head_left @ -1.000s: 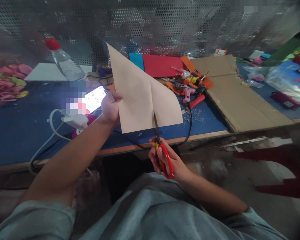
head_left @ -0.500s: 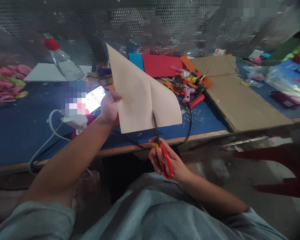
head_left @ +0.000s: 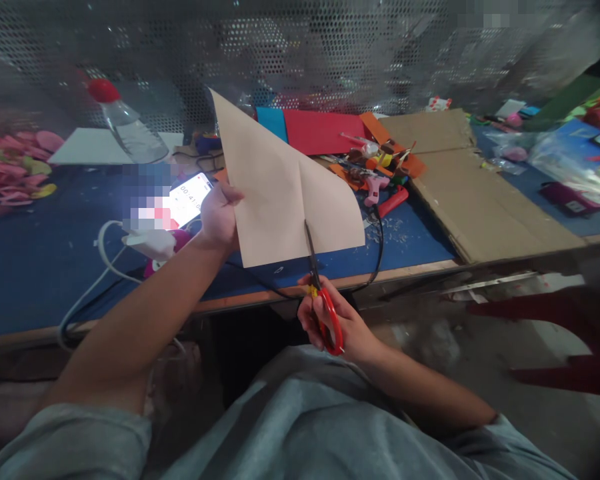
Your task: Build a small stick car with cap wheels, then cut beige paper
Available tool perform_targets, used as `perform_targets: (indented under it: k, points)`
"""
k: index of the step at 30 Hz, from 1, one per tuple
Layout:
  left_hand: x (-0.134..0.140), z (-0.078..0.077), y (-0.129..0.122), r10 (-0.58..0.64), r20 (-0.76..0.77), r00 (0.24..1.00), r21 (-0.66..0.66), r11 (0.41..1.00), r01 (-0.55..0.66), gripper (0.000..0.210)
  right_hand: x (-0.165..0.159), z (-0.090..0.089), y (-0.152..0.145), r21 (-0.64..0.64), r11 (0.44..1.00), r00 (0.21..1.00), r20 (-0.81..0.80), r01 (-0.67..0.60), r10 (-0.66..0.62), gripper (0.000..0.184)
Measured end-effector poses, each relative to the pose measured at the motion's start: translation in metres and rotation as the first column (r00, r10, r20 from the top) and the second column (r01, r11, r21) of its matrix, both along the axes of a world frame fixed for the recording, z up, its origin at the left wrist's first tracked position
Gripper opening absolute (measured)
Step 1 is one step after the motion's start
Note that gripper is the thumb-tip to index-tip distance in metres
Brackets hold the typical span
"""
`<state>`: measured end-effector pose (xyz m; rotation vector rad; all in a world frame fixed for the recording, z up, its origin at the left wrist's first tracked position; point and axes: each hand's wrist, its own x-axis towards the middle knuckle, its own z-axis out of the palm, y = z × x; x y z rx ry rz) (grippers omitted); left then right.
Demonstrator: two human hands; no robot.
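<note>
A cream sheet of paper (head_left: 267, 193) is held up over the table's front part, with a line running down its middle and a curved right edge. My left hand (head_left: 221, 217) grips it by the left edge, thumb on the near face and the other fingers hidden behind. In my right hand (head_left: 335, 317) are red-handled scissors (head_left: 336, 327), fingers wrapped round the handles. Their dark blades point up and lie across the paper's lower edge, the tip near the middle line. Whether the blades are parted is hard to see.
On the blue table (head_left: 25, 267) lie a lit phone (head_left: 187, 197), a red-capped bottle (head_left: 133, 130), a pink glue gun (head_left: 376, 190) among craft scraps, red card (head_left: 325, 130) and flattened cardboard (head_left: 480, 200). A white cable (head_left: 103, 250) loops near my left forearm. Behind stands a perforated metal panel (head_left: 300, 53).
Almost nothing differs. The scissors' handles have shifted very slightly up and left, and both hands keep their hold.
</note>
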<state>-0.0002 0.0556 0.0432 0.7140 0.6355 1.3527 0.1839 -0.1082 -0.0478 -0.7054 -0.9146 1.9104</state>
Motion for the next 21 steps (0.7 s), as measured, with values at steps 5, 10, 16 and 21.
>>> perform_targets:
  k: [5,10,16,21]
  points:
    - [-0.002,0.005,-0.004,-0.083,0.062,0.995,0.013,0.997,0.082,0.051,-0.001,0.000,0.000,0.012,1.000,1.000,0.026,0.000,0.000,0.051]
    - [0.001,0.015,-0.009,-0.107,0.074,0.991,-0.003,0.994,0.108,0.051,0.001,0.001,-0.001,0.017,1.000,0.999,0.035,-0.005,0.004,0.050]
    - [0.001,0.011,-0.003,-0.118,0.016,0.993,0.072,0.990,0.117,0.054,0.003,-0.003,-0.004,0.058,0.998,0.999,0.042,-0.006,0.004,0.046]
    - [-0.004,0.002,0.003,-0.131,-0.034,0.991,0.002,0.991,0.131,0.046,0.003,-0.006,-0.006,0.082,0.997,0.999,0.045,-0.002,-0.001,0.046]
